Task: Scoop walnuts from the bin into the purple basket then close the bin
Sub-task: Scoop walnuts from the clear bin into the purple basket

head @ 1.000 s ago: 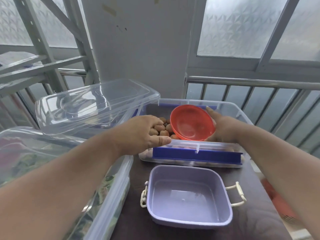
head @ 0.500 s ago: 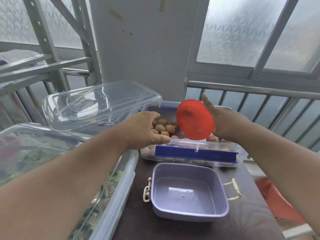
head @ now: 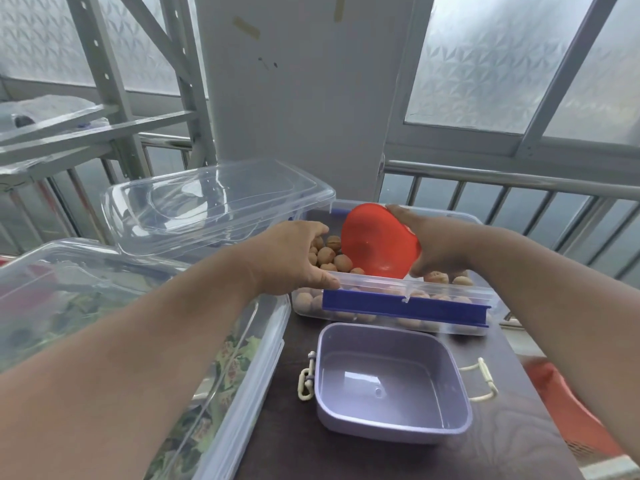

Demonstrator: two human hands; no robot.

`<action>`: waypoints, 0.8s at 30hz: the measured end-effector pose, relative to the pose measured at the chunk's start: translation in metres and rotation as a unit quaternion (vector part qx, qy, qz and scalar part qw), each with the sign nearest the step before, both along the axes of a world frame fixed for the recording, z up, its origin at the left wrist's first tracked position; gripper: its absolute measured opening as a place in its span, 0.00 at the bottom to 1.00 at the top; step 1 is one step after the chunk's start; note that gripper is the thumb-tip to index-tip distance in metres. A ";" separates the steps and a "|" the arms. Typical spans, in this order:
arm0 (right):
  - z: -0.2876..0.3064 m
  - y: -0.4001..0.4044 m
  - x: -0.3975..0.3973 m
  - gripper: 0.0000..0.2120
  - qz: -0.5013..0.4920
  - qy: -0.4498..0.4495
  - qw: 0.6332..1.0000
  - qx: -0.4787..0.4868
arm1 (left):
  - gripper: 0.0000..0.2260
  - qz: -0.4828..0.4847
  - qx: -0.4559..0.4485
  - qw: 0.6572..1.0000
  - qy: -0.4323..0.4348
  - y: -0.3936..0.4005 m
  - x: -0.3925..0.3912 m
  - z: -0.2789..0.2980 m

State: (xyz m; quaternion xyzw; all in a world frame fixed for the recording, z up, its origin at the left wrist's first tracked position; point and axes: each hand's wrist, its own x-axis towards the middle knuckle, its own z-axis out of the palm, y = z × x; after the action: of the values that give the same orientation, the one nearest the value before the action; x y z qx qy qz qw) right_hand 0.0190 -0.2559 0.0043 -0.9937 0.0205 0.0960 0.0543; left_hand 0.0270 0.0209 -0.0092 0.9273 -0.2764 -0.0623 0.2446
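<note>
The walnuts (head: pixel 329 258) lie in the open bin (head: pixel 450 289), at the far side of the surface (head: pixel 277 427). The right hand (head: pixel 436 247) grips a red bowl (head: pixel 379 242). A second ago the bowl sat open side up; now it is tipped on its side, mouth down toward the nuts. I think the scoop is starting. The left hand (head: pixel 294 258) holds the bin's near rim. The basket (head: pixel 391 382) waits empty, just near the bin. The lid (head: pixel 214 206) rests to the left.

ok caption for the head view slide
Right hand tips red bowl into walnut bin; purple basket empty.
</note>
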 end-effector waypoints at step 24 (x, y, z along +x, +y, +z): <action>-0.031 0.006 0.006 0.60 -0.005 -0.006 0.980 0.201 | 0.41 -0.011 -0.004 1.000 0.001 0.003 0.014 -0.012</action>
State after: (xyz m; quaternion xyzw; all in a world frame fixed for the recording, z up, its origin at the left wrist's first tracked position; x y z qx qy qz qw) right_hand 0.0246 -0.2498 -0.0264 -0.9628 0.0057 0.0924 0.2537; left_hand 0.0413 0.0242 -0.0215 0.9233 -0.2863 -0.0646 0.2477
